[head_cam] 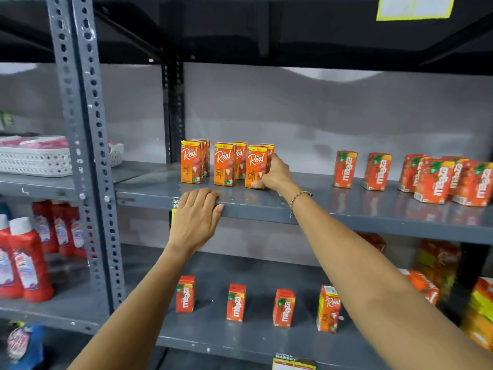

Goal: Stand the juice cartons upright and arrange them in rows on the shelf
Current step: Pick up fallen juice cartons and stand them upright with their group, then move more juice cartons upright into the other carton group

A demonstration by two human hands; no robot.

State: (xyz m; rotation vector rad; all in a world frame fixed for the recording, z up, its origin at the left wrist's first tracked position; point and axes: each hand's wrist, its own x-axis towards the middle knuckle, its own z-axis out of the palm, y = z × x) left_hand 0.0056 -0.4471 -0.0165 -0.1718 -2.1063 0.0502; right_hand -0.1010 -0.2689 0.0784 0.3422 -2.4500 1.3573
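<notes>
Orange "Real" juice cartons stand upright in two short rows on the grey middle shelf (266,206). The front row holds three: a left carton (191,165), a middle carton (224,164), and a right carton (255,166). My right hand (276,173) grips that right carton from its right side, thumb at its base. My left hand (196,218) lies flat on the shelf's front edge, below the left cartons, holding nothing. Red "Maaza" cartons stand further right on the same shelf, two spaced apart (345,169) and a tight cluster (448,180) at the far right.
The lower shelf (240,340) carries three spaced Maaza cartons (236,303) and one Real carton (328,308), with more packs stacked at the right (480,311). A perforated steel upright (88,156) stands left. Beyond it sit a white basket (34,161) and red bottles (29,260).
</notes>
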